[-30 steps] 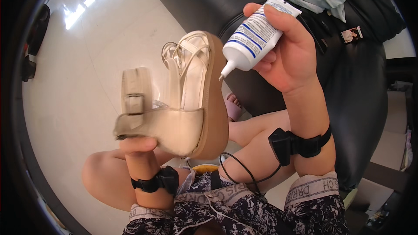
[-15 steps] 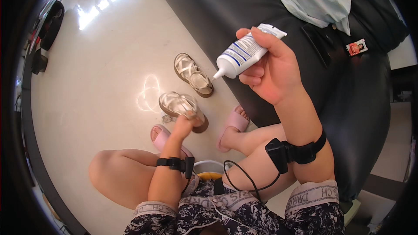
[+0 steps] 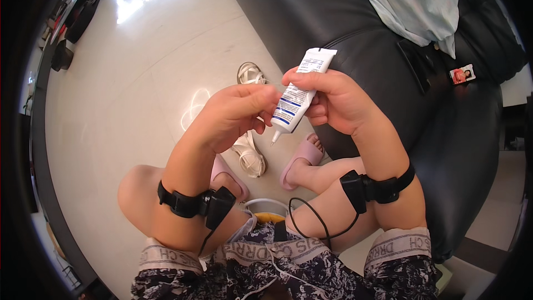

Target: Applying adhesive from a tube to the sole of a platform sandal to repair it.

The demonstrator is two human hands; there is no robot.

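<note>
My right hand (image 3: 338, 97) grips a white squeeze tube (image 3: 297, 97) with blue stripes, thumb on its face. The tube tilts, its narrow nozzle pointing down and toward me. At the tube's left edge, my left hand (image 3: 230, 114) has its thumb and index finger pressed together and the other fingers curled. Whether it pinches the tube or something small is hidden. Below on the floor, one pale strappy sandal (image 3: 250, 155) lies partly under my left hand in view. Beyond the hands is the other sandal (image 3: 252, 72), partly covered.
A black leather sofa (image 3: 333, 16) runs along the right, with a light cloth (image 3: 408, 5), a dark flat object (image 3: 413, 66) and a small picture card (image 3: 462, 74) on it. My feet wear pink slippers (image 3: 300, 161). Black straps with a cable (image 3: 297, 203) circle my forearms.
My left hand has let go of the sandal, which now rests on the floor, and has risen to the tube. The right hand has turned the tube's nozzle more downward.
</note>
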